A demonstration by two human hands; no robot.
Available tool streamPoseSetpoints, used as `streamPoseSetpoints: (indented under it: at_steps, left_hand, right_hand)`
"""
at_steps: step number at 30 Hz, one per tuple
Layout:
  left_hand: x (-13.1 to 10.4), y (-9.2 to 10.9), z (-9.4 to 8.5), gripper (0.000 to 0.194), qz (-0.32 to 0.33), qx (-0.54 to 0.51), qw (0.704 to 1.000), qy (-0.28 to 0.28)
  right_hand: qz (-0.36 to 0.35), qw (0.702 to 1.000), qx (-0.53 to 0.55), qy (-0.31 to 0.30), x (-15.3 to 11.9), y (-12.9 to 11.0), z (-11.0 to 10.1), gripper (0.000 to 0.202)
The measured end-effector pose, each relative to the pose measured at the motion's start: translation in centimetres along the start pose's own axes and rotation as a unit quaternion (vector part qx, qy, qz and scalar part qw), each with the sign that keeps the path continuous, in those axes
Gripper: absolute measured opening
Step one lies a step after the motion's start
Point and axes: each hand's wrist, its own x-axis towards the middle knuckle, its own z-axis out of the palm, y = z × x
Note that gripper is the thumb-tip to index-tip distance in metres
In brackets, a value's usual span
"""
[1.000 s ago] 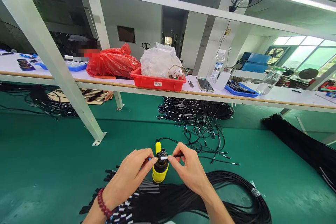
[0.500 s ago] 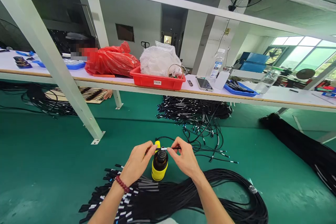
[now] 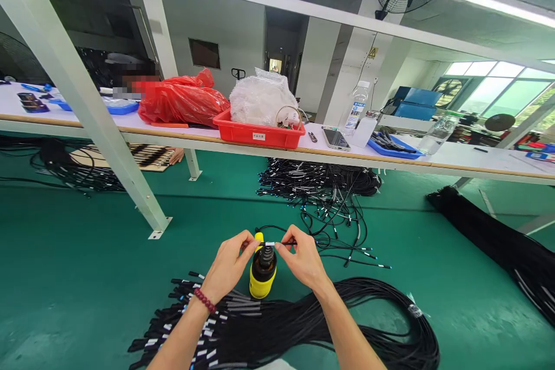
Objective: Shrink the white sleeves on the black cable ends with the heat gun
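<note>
At ten o'clock, the red bag [image 3: 184, 103] is glossy, crinkled plastic; at eight, the floor [image 3: 65, 295] looks smooth, faintly shiny. Toward six, the heat gun [image 3: 261, 289] shows smooth yellow plastic, the held cable [image 3: 270, 244] looks smooth, the cable bundle [image 3: 273, 326] matt.

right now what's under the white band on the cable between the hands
Below the white band stands a yellow and black tool, nozzle up. The stretch of black cable inside the band is covered.
</note>
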Motion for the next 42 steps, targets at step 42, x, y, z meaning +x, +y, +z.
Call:
streamPoseSetpoints:
  at_steps: [42]
  left_hand:
    - [0.25,-0.82,0.12,0.028,-0.009,-0.013,1.0,-0.002]
  right_hand:
    - [-0.027,0.999,0.045,0.004,-0.14,0.59,-0.16,0.009]
